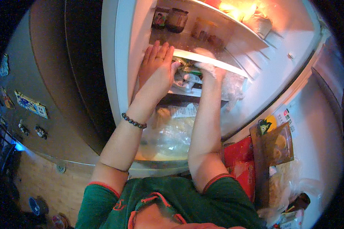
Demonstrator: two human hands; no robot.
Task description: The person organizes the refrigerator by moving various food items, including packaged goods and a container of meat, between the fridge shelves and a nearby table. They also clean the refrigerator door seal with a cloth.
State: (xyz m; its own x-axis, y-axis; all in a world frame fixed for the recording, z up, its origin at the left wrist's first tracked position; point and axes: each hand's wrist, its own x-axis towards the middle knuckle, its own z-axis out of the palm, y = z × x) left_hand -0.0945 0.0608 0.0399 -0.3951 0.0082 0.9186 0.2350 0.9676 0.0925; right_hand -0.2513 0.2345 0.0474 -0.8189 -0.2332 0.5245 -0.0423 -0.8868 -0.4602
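Both my arms reach into an open fridge (120,57). My left hand (156,63) lies flat with its fingers over the front edge of a white shelf (218,63), a ring on one finger and a dark bead bracelet on the wrist. My right hand (209,65) is brightly lit and reaches under the same shelf edge among plastic-wrapped packages (187,80). Whether it grips one of them I cannot tell. Two dark jars (172,19) stand on the shelf above my hands.
A clear drawer (168,133) holding bagged food sits below my arms. The fridge door (313,126) stands open at the right, its bins filled with red packets (240,160) and a brown packet (273,143). A second fridge door with magnets (30,103) is at left, above a wooden floor.
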